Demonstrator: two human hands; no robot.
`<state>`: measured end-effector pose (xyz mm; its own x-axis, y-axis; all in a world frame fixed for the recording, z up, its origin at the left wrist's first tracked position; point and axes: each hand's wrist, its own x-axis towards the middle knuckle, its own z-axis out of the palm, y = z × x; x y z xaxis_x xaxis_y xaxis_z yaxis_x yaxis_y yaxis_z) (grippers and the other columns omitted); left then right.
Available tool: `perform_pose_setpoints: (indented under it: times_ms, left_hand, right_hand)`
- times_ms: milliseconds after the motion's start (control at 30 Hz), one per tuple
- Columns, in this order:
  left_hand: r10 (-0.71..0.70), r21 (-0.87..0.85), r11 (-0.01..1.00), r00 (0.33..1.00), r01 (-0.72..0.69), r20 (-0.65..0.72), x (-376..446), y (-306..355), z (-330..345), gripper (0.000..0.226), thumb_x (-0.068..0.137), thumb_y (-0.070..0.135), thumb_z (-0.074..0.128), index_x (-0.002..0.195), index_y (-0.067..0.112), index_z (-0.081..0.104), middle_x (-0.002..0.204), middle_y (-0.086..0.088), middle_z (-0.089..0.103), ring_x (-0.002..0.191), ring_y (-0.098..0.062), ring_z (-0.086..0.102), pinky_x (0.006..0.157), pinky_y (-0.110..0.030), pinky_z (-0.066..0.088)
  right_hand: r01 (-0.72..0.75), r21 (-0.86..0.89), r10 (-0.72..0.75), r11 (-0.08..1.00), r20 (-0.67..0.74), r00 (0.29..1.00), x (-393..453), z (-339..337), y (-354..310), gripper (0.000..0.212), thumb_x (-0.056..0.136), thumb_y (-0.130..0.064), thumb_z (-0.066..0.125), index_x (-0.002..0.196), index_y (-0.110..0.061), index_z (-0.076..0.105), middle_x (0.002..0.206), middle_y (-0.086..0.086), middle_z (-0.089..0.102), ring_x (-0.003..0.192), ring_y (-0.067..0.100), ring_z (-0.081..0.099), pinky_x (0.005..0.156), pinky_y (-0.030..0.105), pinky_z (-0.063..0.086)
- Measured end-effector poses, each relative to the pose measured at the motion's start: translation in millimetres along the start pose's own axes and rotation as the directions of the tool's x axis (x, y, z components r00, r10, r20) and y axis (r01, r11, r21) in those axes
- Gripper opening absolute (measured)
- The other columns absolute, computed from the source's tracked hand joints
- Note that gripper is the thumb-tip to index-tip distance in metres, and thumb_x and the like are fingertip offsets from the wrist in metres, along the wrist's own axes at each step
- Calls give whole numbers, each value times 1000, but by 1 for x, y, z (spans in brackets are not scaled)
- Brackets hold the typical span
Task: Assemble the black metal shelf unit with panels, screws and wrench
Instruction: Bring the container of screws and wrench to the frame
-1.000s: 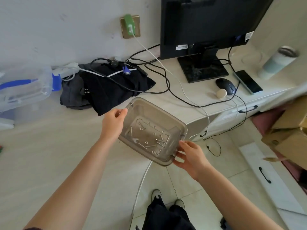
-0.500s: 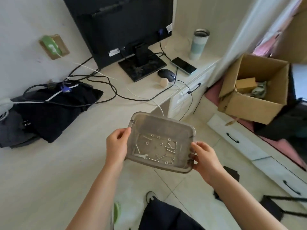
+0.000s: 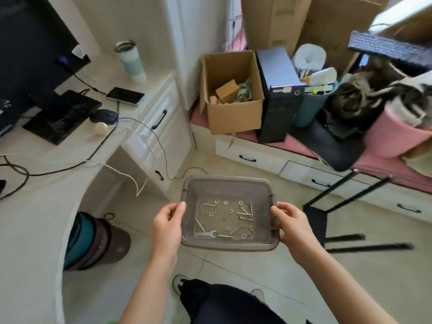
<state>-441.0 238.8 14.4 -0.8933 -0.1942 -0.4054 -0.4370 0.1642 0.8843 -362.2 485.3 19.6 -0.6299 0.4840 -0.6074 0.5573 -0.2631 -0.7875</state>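
Now holding clear plastic tub (image 3: 228, 183) in air, my left hand (image 3: 167, 222) curled over left rim, my right hand (image 3: 293, 224) curled over right rim. Inside tub: loose screws (image 3: 245, 212), washers (image 3: 225, 202), small wrench (image 3: 207, 234) near front wall. Risk, my judgement: tub tips, hardware slides to one corner or spills onto floor tiles. Black metal shelf frame (image 3: 339, 206) on floor right of tub. Beyond tub: cardboard box (image 3: 233, 113). Left of tub: table (image 3: 35, 206), cables hanging off its edge, round bin beneath; could snag or trip.
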Motion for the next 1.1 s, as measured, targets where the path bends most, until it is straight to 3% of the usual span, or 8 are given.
perform_pose_setpoints:
  times_ms: [133,233,333,467,633,733,967,1100]
  left_hand:
    - [8,41,999,995,-12,104,-31,-1,75,10,99,26,64,97,20,71,89,6,71,82,-8,63,69,-21,46]
    - [10,67,997,984,-22,175,-51,-3,123,11,98,25,64,94,19,71,79,9,68,75,-9,60,70,-24,48]
    - [8,113,993,964,-40,267,-66,-1,166,12,99,25,63,95,18,71,86,2,70,80,-14,61,75,-28,50]
    - [10,173,981,924,-82,382,-80,5,223,12,100,26,62,97,18,71,94,-2,72,88,-16,65,80,-31,52]
    - [29,219,963,868,-157,495,-87,16,299,14,99,26,62,91,18,70,75,10,65,70,-8,55,68,-24,47]
    - [25,242,949,813,-203,582,-91,27,345,15,100,26,61,92,17,70,82,1,67,74,-11,57,72,-29,49]
    - [14,267,918,694,-295,720,-112,43,433,16,100,26,60,91,18,70,90,-7,71,79,-13,61,77,-36,53]
    - [4,275,907,661,-318,750,-129,44,470,15,100,25,61,90,16,70,89,-6,71,76,-9,60,77,-33,51]
  right_hand:
    - [-9,73,17,997,-99,995,5,-81,16,15,99,-21,57,113,-19,61,101,3,66,85,17,60,76,39,54]
    - [-9,126,31,992,-170,985,9,-133,24,14,98,-20,58,111,-22,61,103,3,67,91,19,65,79,40,58]
    - [-18,188,64,982,-240,969,13,-177,29,15,98,-17,57,112,-20,63,103,6,69,94,23,67,83,47,59]
    - [-3,257,93,967,-339,936,20,-225,34,12,98,-16,58,105,-23,63,97,2,70,88,17,68,67,34,57]
    - [-14,325,161,946,-431,888,36,-277,37,19,97,-15,58,116,-15,62,105,10,69,95,28,68,80,48,59]
    - [0,376,201,926,-496,845,45,-305,35,20,97,-15,58,117,-15,61,105,13,68,90,28,68,78,49,57]
    - [36,452,277,891,-606,746,57,-366,36,13,96,-12,60,105,-20,63,90,2,70,68,11,68,59,32,52]
    - [31,478,310,878,-618,723,57,-396,37,21,97,-13,59,117,-15,60,100,10,69,83,24,67,72,43,53]
